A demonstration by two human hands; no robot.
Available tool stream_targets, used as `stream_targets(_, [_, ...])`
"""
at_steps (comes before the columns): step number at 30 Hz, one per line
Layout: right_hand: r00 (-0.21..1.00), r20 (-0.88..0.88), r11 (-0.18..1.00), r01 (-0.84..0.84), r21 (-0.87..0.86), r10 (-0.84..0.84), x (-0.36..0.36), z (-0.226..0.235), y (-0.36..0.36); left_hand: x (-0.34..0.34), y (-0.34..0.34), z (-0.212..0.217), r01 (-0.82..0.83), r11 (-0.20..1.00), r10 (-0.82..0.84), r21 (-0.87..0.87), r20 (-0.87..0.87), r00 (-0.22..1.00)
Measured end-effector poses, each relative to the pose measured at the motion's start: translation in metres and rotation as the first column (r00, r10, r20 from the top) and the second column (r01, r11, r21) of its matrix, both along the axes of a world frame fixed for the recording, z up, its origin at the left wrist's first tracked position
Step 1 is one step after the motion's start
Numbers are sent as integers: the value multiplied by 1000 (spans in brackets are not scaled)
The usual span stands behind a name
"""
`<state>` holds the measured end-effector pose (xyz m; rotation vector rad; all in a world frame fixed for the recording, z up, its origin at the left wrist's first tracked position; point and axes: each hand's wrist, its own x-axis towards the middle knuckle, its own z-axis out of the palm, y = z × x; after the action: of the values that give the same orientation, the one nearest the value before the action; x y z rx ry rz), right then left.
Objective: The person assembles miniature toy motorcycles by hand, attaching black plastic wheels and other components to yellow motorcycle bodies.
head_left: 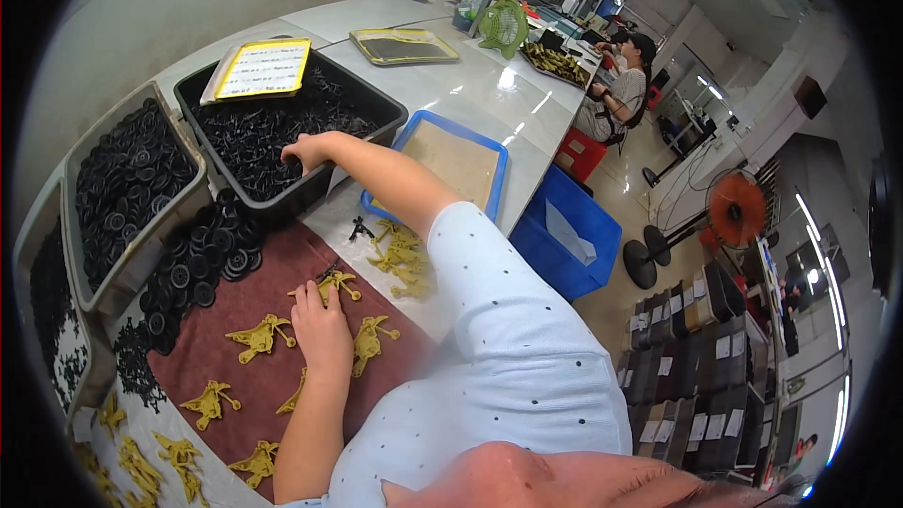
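My right hand [308, 151] reaches over the near side of a black bin [329, 190] heaped with small black plastic parts [324, 103]. Its fingers curl down, and what their tips pinch is too small to make out. On a dark red cloth [273, 282], my left hand [322, 318] has its fingers closed on a yellow plastic part [344, 288]. A little dark piece shows by those fingertips. More yellow parts of the same shape, such as one beside the left hand [259, 338] and one across from it [370, 344], lie spread on the cloth.
Grey bins of black wheels [132, 198] and tiny black pieces stand left, with loose wheels [202, 259] spilling beside them. A blue-rimmed tray [503, 169], green fan [503, 26] and blue crate [564, 235] are to the right. Co-workers sit farther back.
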<state>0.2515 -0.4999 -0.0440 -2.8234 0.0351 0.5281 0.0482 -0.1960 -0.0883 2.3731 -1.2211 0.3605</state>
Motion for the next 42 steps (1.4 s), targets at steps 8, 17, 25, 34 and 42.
stream_targets(8, [995, 26, 984, -88, -156, 93, 14, -20, -31, -4, -10, 9, 41, 999, -41, -6, -16, 999])
stream_targets(17, [985, 65, 986, -164, 21, 163, 0, 3, -10, 0, -5, 3, 6, 1000, -6, -16, -18, 1000])
stream_targets(25, [994, 98, 976, -72, 208, 52, -19, 27, -6, 1, -5, 3, 10, 1000, -10, -14, -10, 1000])
stream_targets(34, [954, 243, 855, 24, 517, -174, -37, 51, 2, 1, -2, -1, -9, 1000, 9, -13, -13, 1000])
stream_targets(42, [899, 363, 852, 23, 524, -247, -86, 127, -4, 0, -8, 4, 3, 999, -2, -40, 17, 1000])
